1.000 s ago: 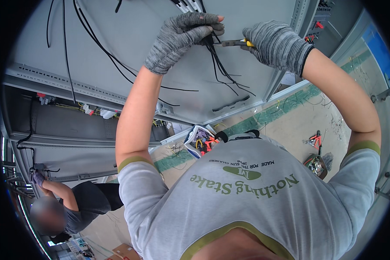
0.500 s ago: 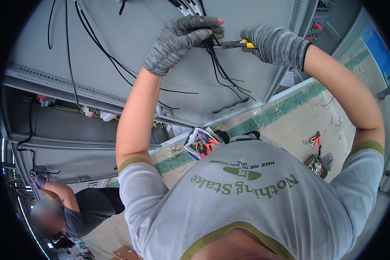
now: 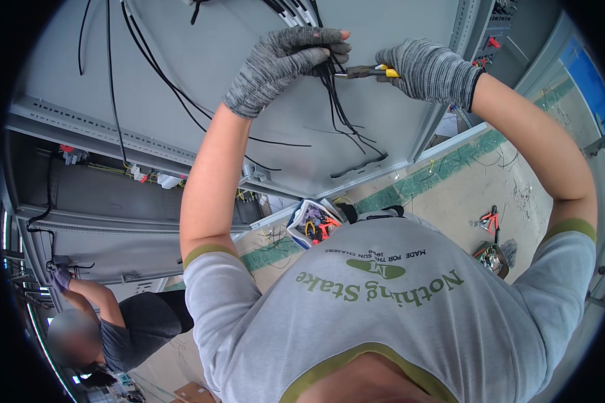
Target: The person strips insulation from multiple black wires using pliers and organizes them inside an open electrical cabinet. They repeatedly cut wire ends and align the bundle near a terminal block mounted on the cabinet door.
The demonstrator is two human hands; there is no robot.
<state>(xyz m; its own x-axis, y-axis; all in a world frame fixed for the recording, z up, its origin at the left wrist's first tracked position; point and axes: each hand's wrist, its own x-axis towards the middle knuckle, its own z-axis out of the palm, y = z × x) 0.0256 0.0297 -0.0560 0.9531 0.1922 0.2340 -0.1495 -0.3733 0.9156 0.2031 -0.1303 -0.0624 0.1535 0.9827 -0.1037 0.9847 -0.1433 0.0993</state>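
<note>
My left hand (image 3: 286, 64), in a grey knit glove with bare fingertips, is closed around a bundle of black wires (image 3: 337, 107). The loose wire ends fan out downward below it. My right hand (image 3: 427, 70), gloved alike, grips pliers (image 3: 366, 71) with yellow and black handles. The jaws point left and reach the bundle just below my left fingers. Whether the jaws are closed on a wire I cannot tell. Above my left hand, several wires with white sleeves (image 3: 296, 15) run up out of view. Behind lies a grey cabinet panel (image 3: 249, 40).
More black wires (image 3: 156, 64) hang at the left. A perforated metal rail (image 3: 101, 131) crosses below. On the floor stand a box of tools (image 3: 309, 225), red-handled cutters (image 3: 492, 220) and a container of small parts (image 3: 491, 258). Another person (image 3: 124, 319) works at the lower left.
The loose wire ends have shifted left and slightly up. My right hand and the pliers have moved a little to the right. The left hand keeps its grip.
</note>
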